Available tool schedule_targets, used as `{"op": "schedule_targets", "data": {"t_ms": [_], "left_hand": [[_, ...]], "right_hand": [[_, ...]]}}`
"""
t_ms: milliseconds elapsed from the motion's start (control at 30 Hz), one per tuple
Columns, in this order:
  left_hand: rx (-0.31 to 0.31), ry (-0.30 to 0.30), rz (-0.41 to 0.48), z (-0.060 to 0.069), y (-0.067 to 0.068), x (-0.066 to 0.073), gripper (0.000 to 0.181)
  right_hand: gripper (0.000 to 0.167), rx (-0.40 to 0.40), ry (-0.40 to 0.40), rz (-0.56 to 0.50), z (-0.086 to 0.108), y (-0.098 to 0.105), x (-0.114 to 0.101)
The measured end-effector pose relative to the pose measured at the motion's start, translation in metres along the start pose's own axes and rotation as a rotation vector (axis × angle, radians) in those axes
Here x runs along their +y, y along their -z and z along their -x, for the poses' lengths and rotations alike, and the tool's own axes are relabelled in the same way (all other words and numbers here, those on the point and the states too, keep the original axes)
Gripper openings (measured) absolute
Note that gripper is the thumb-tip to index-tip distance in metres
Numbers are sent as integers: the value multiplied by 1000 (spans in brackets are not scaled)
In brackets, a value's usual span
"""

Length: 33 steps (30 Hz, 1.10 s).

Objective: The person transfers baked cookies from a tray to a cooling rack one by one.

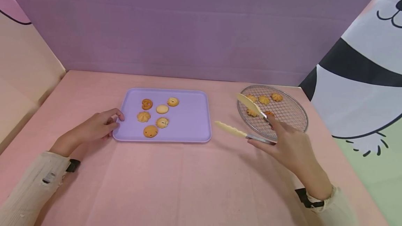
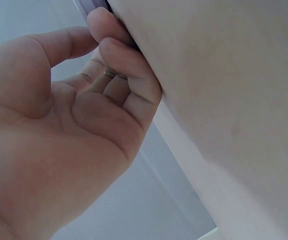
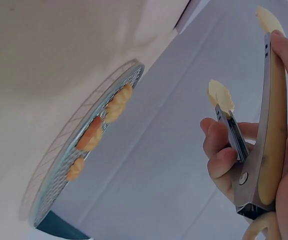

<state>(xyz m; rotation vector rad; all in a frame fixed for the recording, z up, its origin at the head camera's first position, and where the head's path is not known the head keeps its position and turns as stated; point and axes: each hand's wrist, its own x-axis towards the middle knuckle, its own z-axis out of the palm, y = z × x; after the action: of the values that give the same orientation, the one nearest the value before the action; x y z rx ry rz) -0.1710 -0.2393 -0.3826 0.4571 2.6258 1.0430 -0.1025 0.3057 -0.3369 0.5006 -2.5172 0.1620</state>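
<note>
My left hand [image 1: 98, 127] grips the left edge of a lilac tray [image 1: 191, 121], thumb on the rim and fingers curled at its side. In the left wrist view only a sliver of the tray [image 2: 90, 7] shows past the fingertips. On the tray lie a pretzel-shaped cookie [image 1: 147, 104], a chocolate-chip cookie [image 1: 150, 131] and several other cookies. My right hand [image 1: 292, 147] holds tongs [image 1: 230, 129] with cream tips spread apart and nothing between them. One tip hangs over a round wire rack [image 1: 293, 116], which bears several flower-shaped cookies [image 1: 277, 96].
A pink cloth [image 1: 176, 180] covers the table. Behind it stands a purple backdrop [image 1: 194, 37]. On the right is a panel with a panda drawing [image 1: 361, 75]. The rack stands near the table's back right edge, with a strip of cloth between it and the tray.
</note>
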Motion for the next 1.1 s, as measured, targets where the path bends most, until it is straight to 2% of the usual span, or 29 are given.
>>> {"op": "schedule_targets", "data": {"t_ms": [133,400,733,967,1100], "left_hand": [[-2,0,2,0,0,1,19],[-4,12,-3,1,0,3,18],[-6,21,9,0,1,2,19],[0,9,3,-1,1,0,19],[0,2,2,-1,0,-1,19]], "right_hand": [[95,13,73,-13,-6,-4,-5],[101,-67,121,-33,-19,-9,-27],[102,-4,245,-61,-36,-24,-52],[103,-82,234,-72,-51,-34,-67],[97,-129,227,-60,-57,-41,-75]]}}
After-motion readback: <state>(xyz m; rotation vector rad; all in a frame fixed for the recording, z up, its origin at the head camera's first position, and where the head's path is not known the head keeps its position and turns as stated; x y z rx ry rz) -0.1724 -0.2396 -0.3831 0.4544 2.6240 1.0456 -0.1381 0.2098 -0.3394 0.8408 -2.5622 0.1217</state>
